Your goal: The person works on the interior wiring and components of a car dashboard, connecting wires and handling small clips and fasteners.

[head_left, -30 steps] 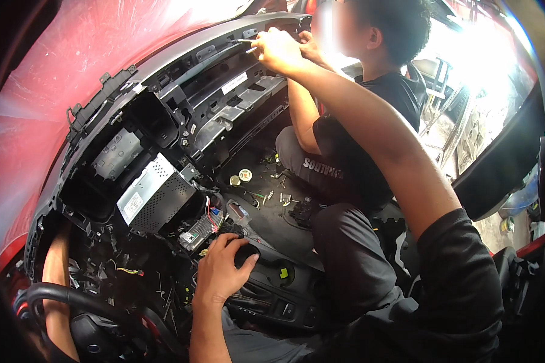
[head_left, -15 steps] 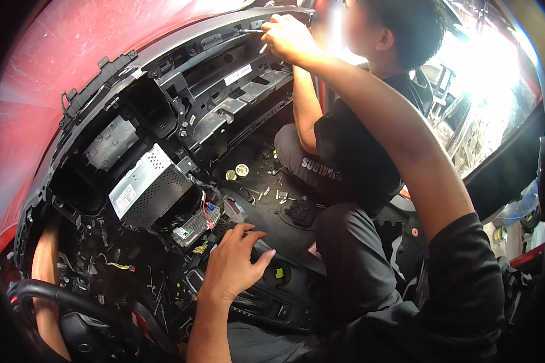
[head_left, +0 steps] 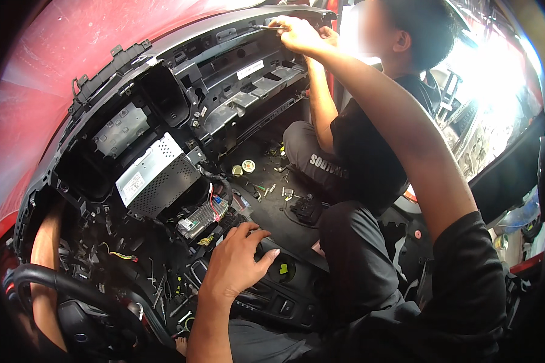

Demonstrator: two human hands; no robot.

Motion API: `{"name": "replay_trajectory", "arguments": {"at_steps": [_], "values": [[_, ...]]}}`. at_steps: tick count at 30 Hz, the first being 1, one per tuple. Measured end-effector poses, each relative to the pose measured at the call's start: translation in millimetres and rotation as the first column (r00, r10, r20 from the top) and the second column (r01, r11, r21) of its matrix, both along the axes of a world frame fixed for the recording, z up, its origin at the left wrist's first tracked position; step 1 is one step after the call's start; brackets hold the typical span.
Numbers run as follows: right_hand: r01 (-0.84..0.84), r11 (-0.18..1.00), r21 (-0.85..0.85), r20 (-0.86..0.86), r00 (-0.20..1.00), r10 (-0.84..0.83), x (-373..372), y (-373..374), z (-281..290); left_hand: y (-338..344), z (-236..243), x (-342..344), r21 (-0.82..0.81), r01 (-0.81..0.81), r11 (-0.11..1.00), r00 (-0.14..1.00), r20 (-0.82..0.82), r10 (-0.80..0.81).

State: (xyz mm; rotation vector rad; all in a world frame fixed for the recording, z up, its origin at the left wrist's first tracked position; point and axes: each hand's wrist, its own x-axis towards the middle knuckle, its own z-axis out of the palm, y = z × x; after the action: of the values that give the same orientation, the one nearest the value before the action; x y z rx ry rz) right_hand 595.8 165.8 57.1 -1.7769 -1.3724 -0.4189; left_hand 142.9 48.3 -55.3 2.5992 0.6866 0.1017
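At the far end of the stripped dashboard (head_left: 191,63), my right hand (head_left: 300,37) is closed around a slim metal hand tool (head_left: 264,27). Its shaft points left along the dashboard's upper edge; the exact kind cannot be made out. A co-worker's hand (head_left: 329,36) shows just beyond mine, partly hidden by it. My left hand (head_left: 236,259) hovers palm down over the centre console (head_left: 284,302), fingers spread and nothing in them. Close beyond its fingers are a silver electronic module (head_left: 201,219) with loose wires and a perforated metal box (head_left: 157,172).
A co-worker (head_left: 369,142) crouches at the right. Another person's forearm (head_left: 47,260) passes behind the steering wheel (head_left: 60,279) into the dashboard. Small parts and two round cans (head_left: 248,166) lie on the floor. Hanging wires (head_left: 122,255) fill the opened dash.
The view has shifted slightly, moving the scene right. More of the co-worker's hand now shows beside my right hand, and the tool's lower end no longer shows. My left hand stays spread.
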Motion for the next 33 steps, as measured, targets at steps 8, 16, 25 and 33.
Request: {"name": "replay_trajectory", "arguments": {"at_steps": [8,16,25,33], "values": [[0.101,0.702,0.704,-0.642,-0.332,0.691,-9.5,34.6,13.0,4.8,-0.5,-2.5,-0.053,-0.014,0.999,1.0,0.007,0.015],[0.026,0.728,0.685,-0.698,-0.262,0.666,10.9,16.6,7.5,7.8,1.5,4.6,-0.065,-0.046,0.997,0.998,0.037,0.048],[-0.44,0.833,0.335,-0.942,-0.141,0.304,-147.0,-89.7,-63.2,24.1,-4.4,9.6,0.387,-0.3,0.872,0.803,0.596,0.013],[-0.75,0.654,0.101,-0.994,-0.053,0.094,-244.4,-208.5,-120.8,-25.8,-13.4,2.2,-0.061,-0.092,0.994,0.851,0.514,0.11]]}}
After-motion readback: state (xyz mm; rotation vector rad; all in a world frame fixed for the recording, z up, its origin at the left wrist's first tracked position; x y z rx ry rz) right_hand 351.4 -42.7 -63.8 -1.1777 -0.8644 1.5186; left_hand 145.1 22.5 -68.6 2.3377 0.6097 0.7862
